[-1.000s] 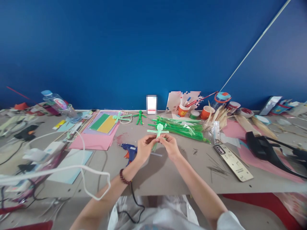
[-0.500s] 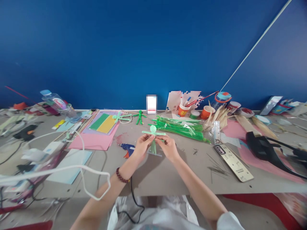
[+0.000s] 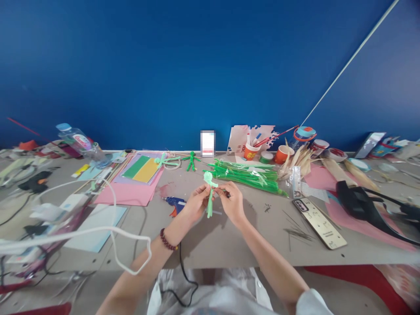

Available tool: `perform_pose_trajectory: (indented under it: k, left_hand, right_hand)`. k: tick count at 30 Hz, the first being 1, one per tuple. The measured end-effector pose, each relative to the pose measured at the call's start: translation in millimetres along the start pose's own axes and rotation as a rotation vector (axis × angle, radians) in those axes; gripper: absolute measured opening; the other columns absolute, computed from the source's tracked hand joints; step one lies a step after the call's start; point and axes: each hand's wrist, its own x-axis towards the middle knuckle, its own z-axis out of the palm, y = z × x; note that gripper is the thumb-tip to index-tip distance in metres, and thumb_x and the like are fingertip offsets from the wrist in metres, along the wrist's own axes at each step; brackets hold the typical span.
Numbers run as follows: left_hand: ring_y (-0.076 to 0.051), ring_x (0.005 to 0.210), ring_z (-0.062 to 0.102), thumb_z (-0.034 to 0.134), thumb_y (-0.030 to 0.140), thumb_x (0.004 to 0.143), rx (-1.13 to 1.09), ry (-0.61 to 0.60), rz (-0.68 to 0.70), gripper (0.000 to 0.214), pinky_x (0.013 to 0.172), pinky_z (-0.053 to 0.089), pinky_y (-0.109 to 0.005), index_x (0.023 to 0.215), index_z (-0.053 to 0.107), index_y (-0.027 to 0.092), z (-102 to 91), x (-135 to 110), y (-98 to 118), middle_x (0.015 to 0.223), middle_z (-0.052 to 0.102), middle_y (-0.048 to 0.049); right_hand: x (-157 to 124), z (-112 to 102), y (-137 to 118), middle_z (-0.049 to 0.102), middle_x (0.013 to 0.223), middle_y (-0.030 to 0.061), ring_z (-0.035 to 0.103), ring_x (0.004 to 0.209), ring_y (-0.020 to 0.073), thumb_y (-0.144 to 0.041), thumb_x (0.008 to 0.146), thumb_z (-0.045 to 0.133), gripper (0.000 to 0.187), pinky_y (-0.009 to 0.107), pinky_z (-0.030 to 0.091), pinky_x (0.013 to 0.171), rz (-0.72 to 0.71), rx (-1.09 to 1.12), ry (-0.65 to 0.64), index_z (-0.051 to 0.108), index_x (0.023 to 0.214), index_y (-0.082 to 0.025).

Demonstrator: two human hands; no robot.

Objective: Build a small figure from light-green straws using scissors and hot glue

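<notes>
A pale green pipe-cleaner figure with a round head is held upright above the table between both my hands. My left hand, with a bead bracelet on its wrist, pinches the figure from the left. Pinching it from the right is my right hand. Its legs hang down between my fingers. A blue glue gun lies on the table just left of my left hand.
A bundle of green pipe cleaners lies behind my hands. Two finished figures lie at the back, beside coloured paper sheets. A phone lies to the right, cups stand at the back, and cables and a white cord lie to the left.
The figure has turned in my hands: its arms, spread sideways before, now point nearly edge-on. Both hands stay at about the same spot.
</notes>
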Motion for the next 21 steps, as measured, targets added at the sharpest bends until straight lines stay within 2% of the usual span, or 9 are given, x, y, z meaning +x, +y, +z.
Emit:
perform_pose_trajectory:
  k: [7, 12, 18, 21]
  left_hand:
    - [-0.004, 0.048, 0.050, 0.080, 0.026, 0.056, -0.008, 0.034, -0.039, 0.027, 0.044, 0.040, -0.013, 0.070, 0.062, 0.013, -1.4, 2, -1, 0.058, 0.057, 0.0022]
    - [-0.003, 0.045, 0.050, 0.081, 0.030, 0.057, -0.093, -0.010, -0.091, 0.030, 0.043, 0.043, -0.012, 0.072, 0.059, 0.014, 4.1, -1, 1, 0.058, 0.055, 0.0028]
    - [-0.003, 0.041, 0.048, 0.080, 0.034, 0.058, -0.078, 0.002, -0.053, 0.033, 0.040, 0.039, -0.013, 0.071, 0.054, 0.016, 8.6, -5, 0, 0.053, 0.053, 0.0057]
    - [-0.006, 0.046, 0.053, 0.076, 0.040, 0.062, 0.055, 0.017, 0.061, 0.033, 0.049, 0.045, -0.019, 0.067, 0.054, 0.016, 5.7, -3, -2, 0.055, 0.056, 0.0035]
  right_hand:
    - [4, 6, 14, 0.057, 0.067, 0.0010, 0.049, 0.060, 0.0131, -0.041, 0.069, 0.068, 0.021, 0.026, 0.036, 0.056, 0.263, 0.262, -0.124, 0.072, 0.069, -0.021]
    - [3, 6, 8, 0.060, 0.063, -0.0003, 0.041, 0.053, 0.0089, -0.041, 0.063, 0.073, 0.023, 0.024, 0.033, 0.053, 0.480, 0.540, -0.228, 0.072, 0.067, -0.019]
    - [1, 9, 4, 0.062, 0.057, 0.0005, 0.047, 0.052, 0.0094, -0.039, 0.064, 0.072, 0.023, 0.024, 0.034, 0.053, 0.530, 0.721, -0.275, 0.070, 0.066, -0.016]
    - [1, 11, 5, 0.058, 0.051, -0.0016, 0.047, 0.050, 0.0095, -0.039, 0.061, 0.074, 0.024, 0.024, 0.037, 0.053, 0.535, 0.721, -0.178, 0.067, 0.063, -0.016]
